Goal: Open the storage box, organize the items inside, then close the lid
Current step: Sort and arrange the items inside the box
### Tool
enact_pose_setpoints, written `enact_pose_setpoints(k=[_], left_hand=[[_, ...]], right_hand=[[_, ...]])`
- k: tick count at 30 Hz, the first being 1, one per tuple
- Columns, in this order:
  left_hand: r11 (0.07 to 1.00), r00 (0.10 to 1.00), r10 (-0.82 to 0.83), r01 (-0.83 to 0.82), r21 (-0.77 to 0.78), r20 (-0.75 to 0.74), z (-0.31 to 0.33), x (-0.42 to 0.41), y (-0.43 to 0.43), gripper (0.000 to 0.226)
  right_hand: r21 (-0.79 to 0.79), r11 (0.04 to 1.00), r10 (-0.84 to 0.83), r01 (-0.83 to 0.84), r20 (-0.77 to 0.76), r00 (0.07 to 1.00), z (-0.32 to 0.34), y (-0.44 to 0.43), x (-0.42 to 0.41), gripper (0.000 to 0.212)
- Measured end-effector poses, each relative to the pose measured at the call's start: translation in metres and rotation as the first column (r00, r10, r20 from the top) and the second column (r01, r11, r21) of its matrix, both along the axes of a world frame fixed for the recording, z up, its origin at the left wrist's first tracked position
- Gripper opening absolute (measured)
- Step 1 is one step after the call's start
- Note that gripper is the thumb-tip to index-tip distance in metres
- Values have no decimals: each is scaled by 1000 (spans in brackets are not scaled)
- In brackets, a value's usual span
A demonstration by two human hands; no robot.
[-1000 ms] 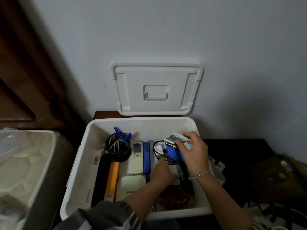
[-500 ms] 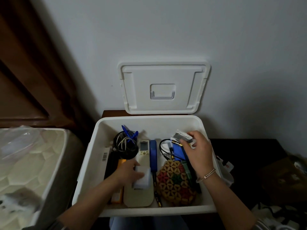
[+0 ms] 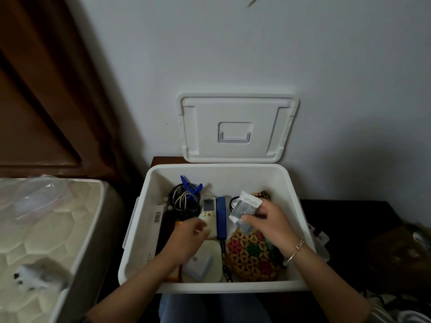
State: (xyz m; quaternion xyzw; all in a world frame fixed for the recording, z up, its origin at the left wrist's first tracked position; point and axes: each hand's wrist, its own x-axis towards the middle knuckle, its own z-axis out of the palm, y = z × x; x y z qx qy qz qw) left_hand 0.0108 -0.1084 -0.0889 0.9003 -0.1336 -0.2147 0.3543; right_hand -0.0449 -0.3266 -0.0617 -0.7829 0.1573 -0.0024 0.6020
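Pinching a small clear packet [image 3: 246,207] just above the woven pouch [image 3: 251,257], the right hand [image 3: 270,224] held it free, probably for re-placement, while the left hand [image 3: 186,238], relaxed and empty, hovered inside the open storage box [image 3: 233,178], its lid [image 3: 203,136] propped beyond both hands.

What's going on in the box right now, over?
Right hand pinches clear packet. Left hand empty, hovering over remote. Box open, lid propped against wall.

We are finding two marked surfaces. A barcode [image 3: 158,217] is standing on the long white carton [image 3: 152,238] against the left wall of the storage box [image 3: 290,190], its digits too small to read. Dark lettering is running across the white label [image 3: 251,202] of the packet [image 3: 243,213] pinched by the right hand [image 3: 268,226], too blurred to read.
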Motion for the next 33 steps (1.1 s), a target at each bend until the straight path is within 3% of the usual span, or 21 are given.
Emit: enact_pose_setpoints(k=[3,5,9,12,16,22,24,28,33], left_hand=[[936,996,78,-90,-340,-49,28,-5,-5,11],[902,997,37,-63,-428,-70,40,-10,-8,15],[906,993,54,-91,-414,-101,42,-18,-12,7],[855,963,181,-255,-452,-200,36,-20,-6,7],[753,862,400,-502,-425,-310,29,-22,9,11],[777,851,322,-488,-397,-416,30,-33,8,12],[767,846,253,-471,-436,-470,33,-37,2,16],[682,810,153,-501,-532,-566,37,-46,-2,23],[752,843,224,-469,-464,-489,30,-44,1,15]], right_hand=[[14,992,127,-126,-96,987,4,14,-5,32],[-15,975,217,-221,-124,968,7,25,-7,29],[-69,955,274,-288,-163,948,12,43,-9,30],[-61,973,211,-224,-174,962,11,46,-14,23],[120,993,10,11,-169,986,10,41,-22,21],[391,906,-97,160,-176,980,16,54,-23,19],[345,923,-125,169,-146,981,16,63,-22,16],[40,982,-179,182,-60,982,13,77,-17,11],[-146,983,-118,112,-29,993,6,95,-11,14]])
